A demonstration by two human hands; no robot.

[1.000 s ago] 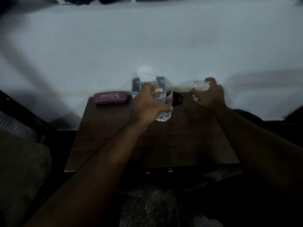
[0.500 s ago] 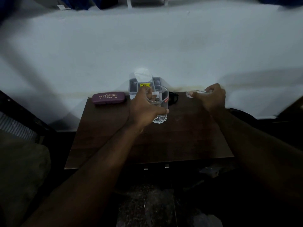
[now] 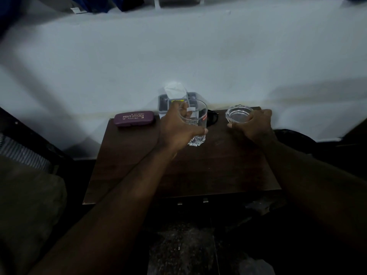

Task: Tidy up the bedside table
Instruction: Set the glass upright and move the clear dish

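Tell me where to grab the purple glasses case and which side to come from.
Pinch the glasses case across its short width at the middle, coming from above. It lies flat at the back left corner of the table, long side along the wall, so its long edges are probably easiest to span.

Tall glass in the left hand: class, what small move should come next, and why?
Probably move the tall glass back beside the grey container: the left hand grips it mid-table, while the purple case and container sit along the wall edge.
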